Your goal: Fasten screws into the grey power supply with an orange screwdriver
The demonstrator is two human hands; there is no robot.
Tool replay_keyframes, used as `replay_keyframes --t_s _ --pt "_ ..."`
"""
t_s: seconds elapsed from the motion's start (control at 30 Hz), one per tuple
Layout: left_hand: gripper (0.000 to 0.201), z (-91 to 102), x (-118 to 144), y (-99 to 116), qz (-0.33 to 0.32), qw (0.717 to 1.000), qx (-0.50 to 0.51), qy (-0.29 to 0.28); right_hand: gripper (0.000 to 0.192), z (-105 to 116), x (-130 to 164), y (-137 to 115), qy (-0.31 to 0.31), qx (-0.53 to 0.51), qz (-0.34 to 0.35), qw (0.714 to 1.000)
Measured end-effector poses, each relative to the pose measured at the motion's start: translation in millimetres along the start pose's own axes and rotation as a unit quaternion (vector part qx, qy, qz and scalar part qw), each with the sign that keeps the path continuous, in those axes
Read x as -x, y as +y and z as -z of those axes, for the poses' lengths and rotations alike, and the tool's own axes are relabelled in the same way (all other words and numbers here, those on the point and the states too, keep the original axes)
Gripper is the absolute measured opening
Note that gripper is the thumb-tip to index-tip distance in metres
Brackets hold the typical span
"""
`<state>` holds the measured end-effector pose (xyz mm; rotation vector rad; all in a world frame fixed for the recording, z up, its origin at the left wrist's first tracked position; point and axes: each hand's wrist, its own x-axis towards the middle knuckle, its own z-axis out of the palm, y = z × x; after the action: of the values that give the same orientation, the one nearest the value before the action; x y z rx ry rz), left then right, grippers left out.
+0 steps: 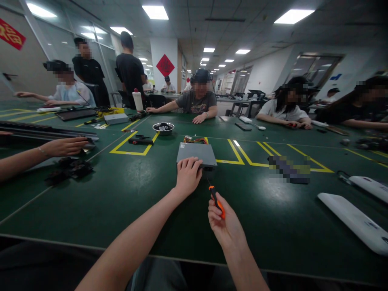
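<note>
Left hand (188, 176): flat on grey box (196, 154), pinning it steady.
Right hand (224, 226): fist around orange screwdriver (216, 201), tip toward box.

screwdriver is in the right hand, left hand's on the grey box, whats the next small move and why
Probably bring the screwdriver tip forward to the near edge of the grey box. The right hand grips it short of the box, shaft pointing that way, while the left hand already steadies the box on the green table.

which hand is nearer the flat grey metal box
Left. The left hand rests on the flat grey metal box; the right hand, holding an orange-handled screwdriver, is short of it.
</note>
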<state>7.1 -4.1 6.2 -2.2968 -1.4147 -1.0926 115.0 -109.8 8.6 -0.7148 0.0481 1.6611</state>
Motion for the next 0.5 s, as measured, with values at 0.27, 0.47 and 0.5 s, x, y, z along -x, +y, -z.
replay_keyframes --t_s 0.27,0.47,0.5 --pt "0.022 -1.6 -1.4 0.9 0.008 1.000 -0.008 0.002 0.014 -0.8 -0.6 -3.5 -0.075 -0.009 -0.069 0.995" --pt "0.021 -2.3 -1.2 0.1 0.008 1.000 -0.010 -0.001 0.020 -8.0 0.4 -1.9 -0.066 -0.030 -0.086 0.994" --pt "0.021 -2.3 -1.3 0.1 0.008 1.000 -0.011 0.000 0.019 -8.6 0.2 -1.2 -0.067 -0.025 -0.088 0.994"
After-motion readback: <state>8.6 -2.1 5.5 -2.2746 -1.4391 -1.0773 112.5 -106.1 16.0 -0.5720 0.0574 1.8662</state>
